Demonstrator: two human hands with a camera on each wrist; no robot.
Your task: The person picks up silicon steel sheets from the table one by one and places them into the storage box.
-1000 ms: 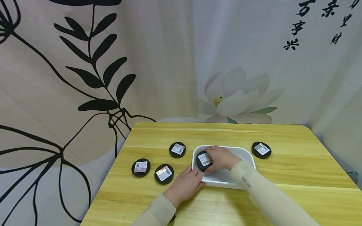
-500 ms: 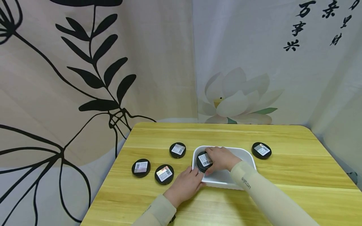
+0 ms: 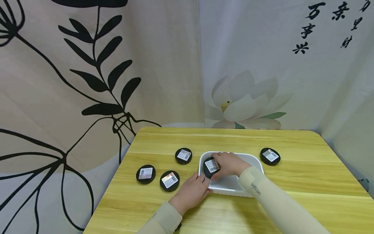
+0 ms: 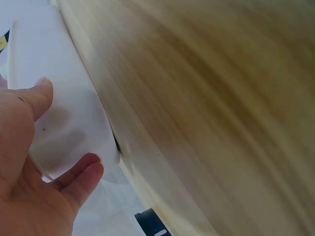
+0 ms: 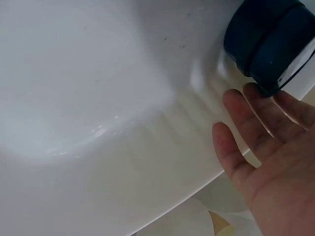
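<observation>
In the head view, my right hand (image 3: 229,165) reaches into the white plastic tray (image 3: 255,158) and holds a small round black jar (image 3: 211,166) with a white barcode label on top. The jar sits at the tray's left end. Seen from the right wrist, fingertips (image 5: 236,103) touch the side of this jar (image 5: 266,42), which is cut off by the frame's edge; the thumb is out of sight. My left hand (image 3: 194,191) grips the tray's near left corner. In the left wrist view, its thumb (image 4: 42,98) and fingers lie against the tray's outer wall (image 4: 74,108).
Left of the tray, black labelled jars stand on the wooden table (image 3: 292,195): one at the back (image 3: 183,156), a jar farther left (image 3: 145,174) and a jar nearer (image 3: 169,180). Another jar (image 3: 270,156) stands to the tray's right. Printed curtains (image 3: 163,65) hang behind.
</observation>
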